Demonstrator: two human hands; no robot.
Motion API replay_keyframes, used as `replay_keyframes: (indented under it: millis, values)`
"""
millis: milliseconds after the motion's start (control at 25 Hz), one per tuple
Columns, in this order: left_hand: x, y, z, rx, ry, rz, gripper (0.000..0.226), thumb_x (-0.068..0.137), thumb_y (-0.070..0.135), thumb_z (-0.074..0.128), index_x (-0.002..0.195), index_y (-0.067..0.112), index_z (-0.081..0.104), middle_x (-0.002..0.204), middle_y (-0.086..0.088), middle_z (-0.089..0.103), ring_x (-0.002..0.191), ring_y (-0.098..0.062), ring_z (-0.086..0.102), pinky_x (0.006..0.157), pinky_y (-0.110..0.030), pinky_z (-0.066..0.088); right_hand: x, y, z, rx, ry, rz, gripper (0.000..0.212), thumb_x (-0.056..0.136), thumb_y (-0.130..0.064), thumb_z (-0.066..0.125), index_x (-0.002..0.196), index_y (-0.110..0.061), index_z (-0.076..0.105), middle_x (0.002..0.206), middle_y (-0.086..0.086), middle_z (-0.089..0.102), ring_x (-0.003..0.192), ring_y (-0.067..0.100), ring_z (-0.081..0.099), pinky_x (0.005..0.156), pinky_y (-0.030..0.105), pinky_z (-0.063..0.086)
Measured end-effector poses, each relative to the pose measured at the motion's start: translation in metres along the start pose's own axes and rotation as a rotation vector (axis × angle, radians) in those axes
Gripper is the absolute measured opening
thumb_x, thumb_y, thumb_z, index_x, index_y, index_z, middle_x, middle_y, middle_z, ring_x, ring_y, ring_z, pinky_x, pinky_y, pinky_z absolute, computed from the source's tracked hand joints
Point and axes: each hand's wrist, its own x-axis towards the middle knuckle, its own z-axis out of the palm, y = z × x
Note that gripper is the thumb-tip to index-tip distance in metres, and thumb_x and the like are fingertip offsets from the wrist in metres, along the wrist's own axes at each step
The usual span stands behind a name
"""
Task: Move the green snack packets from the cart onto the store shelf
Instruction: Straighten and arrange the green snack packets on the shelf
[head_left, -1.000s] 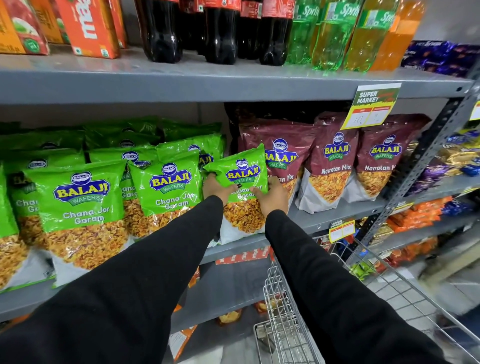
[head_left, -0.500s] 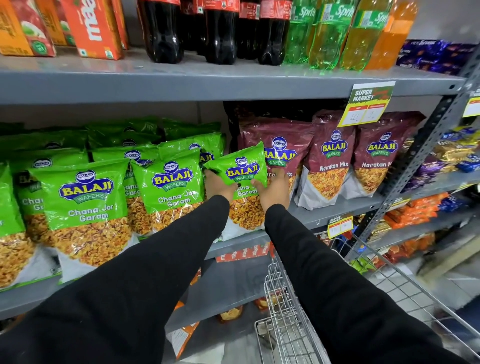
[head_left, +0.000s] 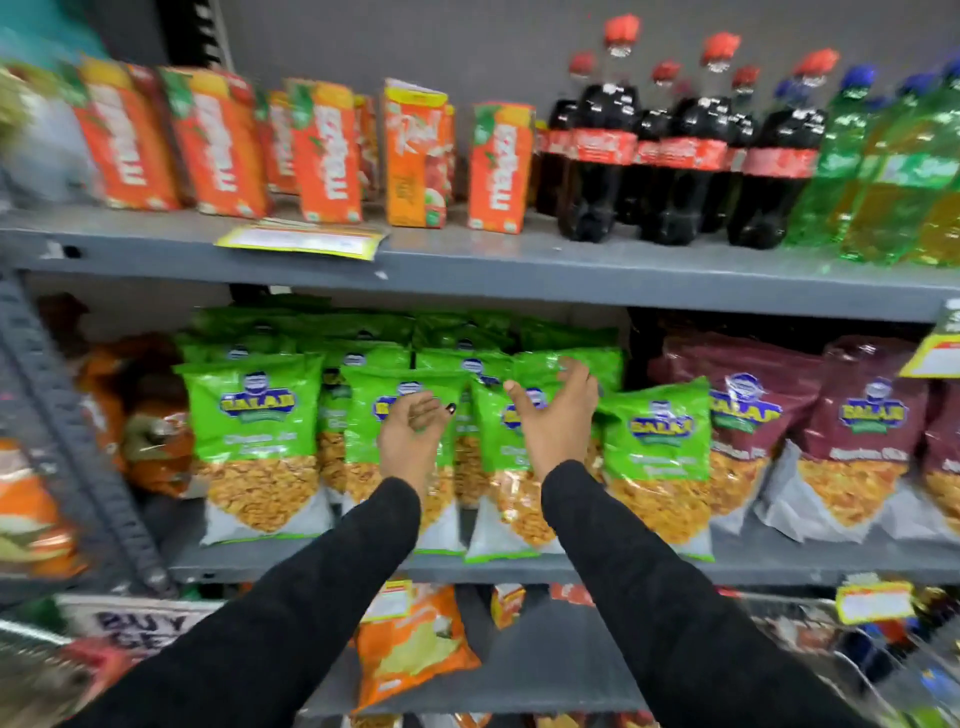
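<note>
Several green snack packets (head_left: 257, 441) stand in rows on the grey middle shelf (head_left: 779, 564). The rightmost green packet (head_left: 657, 457) stands upright at the end of the row, next to the maroon packets. My left hand (head_left: 413, 434) hovers in front of the middle packets, fingers loosely curled, holding nothing. My right hand (head_left: 556, 410) is raised just to its right, fingers spread, also empty and a little left of the rightmost packet. Both arms wear black sleeves. The wire cart (head_left: 904, 670) shows only as a blurred corner at the lower right.
Maroon snack packets (head_left: 862, 431) fill the shelf to the right. Orange juice cartons (head_left: 322, 156) and cola bottles (head_left: 680, 150) stand on the shelf above. An orange packet (head_left: 415, 644) lies on the lower shelf. A grey upright post (head_left: 67, 441) stands at left.
Both hands have let go of the green packet, which now stands on the shelf, and they have drawn back open. The view has swung left and up.
</note>
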Motion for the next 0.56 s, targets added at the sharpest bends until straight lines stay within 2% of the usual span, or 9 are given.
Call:
replay_keyframes:
  millis: [40,80,120,200,320,440,480,520,560]
  values:
    - [0.005,-0.005,-0.031,0.005,0.075,0.0,0.029,0.084,-0.007,0.058,0.112,-0.008,0.053,0.089,-0.005,0.059,0.071,0.009,0.06,0.087,-0.024,0.052,-0.012,-0.01,0.021,0.045,-0.074,0.005,0.064,0.071,-0.033,0.073,0.12,-0.004,0.045,0.12,0.017,0.048,0.113,0.031,0.045,0.094,0.036,0.035]
    - [0.009,-0.009,-0.062,0.028,0.154,0.003,0.028,0.083,-0.005,0.06,0.111,-0.003,0.053,0.093,-0.005,0.06,0.08,0.006,0.063,0.096,-0.036,0.048,-0.026,-0.021,0.042,0.082,-0.155,0.004,0.064,0.071,-0.032,0.074,0.121,-0.005,0.044,0.121,0.017,0.047,0.114,0.031,0.046,0.095,0.035,0.036]
    - [0.01,-0.011,-0.09,0.073,0.223,-0.009,0.033,0.082,-0.003,0.062,0.113,-0.003,0.052,0.103,-0.009,0.059,0.096,-0.006,0.062,0.1,-0.043,0.045,-0.041,-0.03,0.063,0.103,-0.228,-0.007,0.064,0.071,-0.032,0.073,0.121,-0.005,0.044,0.121,0.016,0.047,0.114,0.03,0.046,0.096,0.034,0.036]
    - [0.015,-0.021,-0.137,0.181,0.335,-0.03,0.051,0.077,0.001,0.07,0.122,-0.003,0.047,0.125,-0.018,0.051,0.118,-0.027,0.051,0.103,-0.048,0.043,-0.07,-0.046,0.101,0.128,-0.367,-0.023,0.063,0.073,-0.033,0.072,0.122,-0.006,0.043,0.125,0.015,0.046,0.117,0.029,0.046,0.098,0.035,0.037]
    - [0.022,-0.039,-0.191,0.287,0.375,-0.118,0.074,0.068,0.009,0.079,0.129,-0.006,0.041,0.127,-0.024,0.048,0.122,-0.034,0.048,0.105,-0.047,0.04,-0.11,-0.061,0.147,0.152,-0.548,0.005,0.069,0.076,-0.034,0.069,0.13,-0.006,0.037,0.135,0.014,0.04,0.125,0.03,0.043,0.104,0.043,0.039]
    - [0.031,-0.056,-0.218,0.198,0.34,-0.31,0.096,0.056,0.037,0.081,0.132,-0.002,0.037,0.128,-0.021,0.05,0.123,-0.035,0.049,0.101,-0.043,0.045,-0.135,-0.064,0.174,0.114,-0.672,0.06,0.083,0.077,-0.041,0.066,0.14,-0.005,0.026,0.148,0.016,0.03,0.138,0.028,0.031,0.114,0.042,0.029]
    - [0.032,-0.052,-0.22,0.169,0.324,-0.326,0.094,0.061,0.038,0.079,0.134,-0.001,0.034,0.133,-0.021,0.048,0.122,-0.034,0.05,0.096,-0.035,0.049,-0.14,-0.063,0.179,0.102,-0.698,0.102,0.087,0.078,-0.043,0.065,0.142,-0.004,0.021,0.152,0.015,0.025,0.141,0.027,0.025,0.116,0.041,0.025]
    - [0.03,-0.045,-0.22,0.107,0.295,-0.331,0.081,0.073,0.031,0.074,0.136,0.0,0.034,0.138,-0.021,0.046,0.118,-0.03,0.051,0.085,-0.024,0.052,-0.142,-0.062,0.182,0.1,-0.716,0.155,0.091,0.078,-0.044,0.064,0.144,-0.005,0.016,0.154,0.015,0.02,0.143,0.027,0.021,0.118,0.04,0.022]
    - [0.031,-0.038,-0.22,0.057,0.252,-0.336,0.067,0.084,0.025,0.065,0.138,0.002,0.034,0.141,-0.02,0.044,0.115,-0.026,0.05,0.077,-0.021,0.052,-0.144,-0.06,0.185,0.102,-0.727,0.206,0.094,0.077,-0.046,0.064,0.145,-0.005,0.012,0.155,0.015,0.017,0.144,0.027,0.019,0.118,0.04,0.021]
